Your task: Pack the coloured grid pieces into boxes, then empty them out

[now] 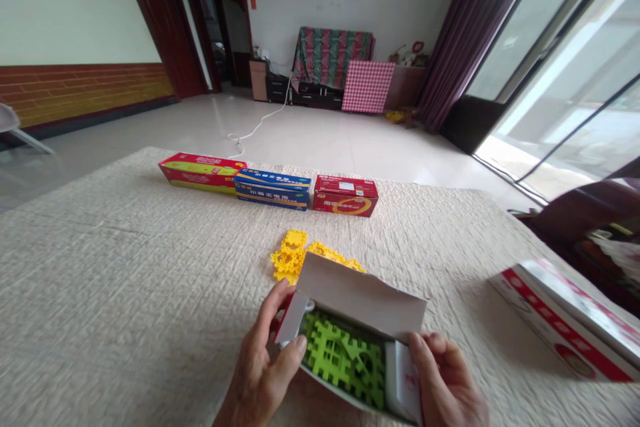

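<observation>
An open cardboard box [350, 297] with its white lid flap raised is held near the table's front edge. Green plastic puzzle pieces [345, 357] lie inside it. My left hand [263, 363] grips the box's left end, thumb on its inner flap. My right hand [445, 383] grips the right end. Just behind the box, several yellow puzzle pieces [295, 257] lie on the cream quilted table cover [125, 280].
Three boxes stand in a row farther back: a red-and-green one [200, 172], a blue one [273, 188] and a red one [345, 195]. A long red-and-white box [565, 317] lies at the right edge. Beyond the table are a tiled floor and glass doors.
</observation>
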`<state>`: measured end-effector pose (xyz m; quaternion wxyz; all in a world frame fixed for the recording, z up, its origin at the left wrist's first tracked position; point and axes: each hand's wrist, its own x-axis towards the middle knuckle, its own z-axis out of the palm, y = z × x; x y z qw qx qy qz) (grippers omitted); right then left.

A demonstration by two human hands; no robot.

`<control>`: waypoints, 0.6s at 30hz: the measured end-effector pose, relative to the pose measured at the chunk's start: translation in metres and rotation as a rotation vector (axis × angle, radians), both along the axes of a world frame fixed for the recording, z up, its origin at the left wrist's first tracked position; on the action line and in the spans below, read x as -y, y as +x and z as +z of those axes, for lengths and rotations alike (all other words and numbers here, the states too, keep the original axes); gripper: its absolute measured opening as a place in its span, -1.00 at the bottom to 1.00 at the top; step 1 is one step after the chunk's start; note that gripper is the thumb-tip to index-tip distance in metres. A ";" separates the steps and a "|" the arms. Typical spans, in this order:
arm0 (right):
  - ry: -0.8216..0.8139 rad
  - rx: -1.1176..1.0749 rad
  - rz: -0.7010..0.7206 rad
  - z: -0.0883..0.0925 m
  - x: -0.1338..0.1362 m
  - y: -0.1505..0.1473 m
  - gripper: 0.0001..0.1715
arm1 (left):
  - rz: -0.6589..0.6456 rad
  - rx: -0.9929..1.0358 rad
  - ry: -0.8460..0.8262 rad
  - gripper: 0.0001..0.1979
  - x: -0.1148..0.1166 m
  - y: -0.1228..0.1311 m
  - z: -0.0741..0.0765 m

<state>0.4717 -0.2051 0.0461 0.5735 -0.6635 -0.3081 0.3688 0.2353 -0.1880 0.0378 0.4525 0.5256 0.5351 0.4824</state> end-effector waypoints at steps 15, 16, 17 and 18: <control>0.050 0.531 0.302 -0.014 0.011 0.013 -0.26 | 0.206 -0.211 0.140 -0.68 -0.009 -0.008 -0.004; 0.037 0.490 0.314 -0.008 0.011 0.016 -0.30 | 0.208 -0.247 0.161 -0.69 -0.009 -0.009 -0.004; 0.019 0.453 0.320 -0.002 0.011 0.019 -0.34 | 0.214 -0.292 0.178 -0.69 -0.009 -0.010 -0.003; 0.006 0.428 0.323 0.004 0.011 0.023 -0.39 | 0.226 -0.343 0.196 -0.70 -0.009 -0.010 -0.001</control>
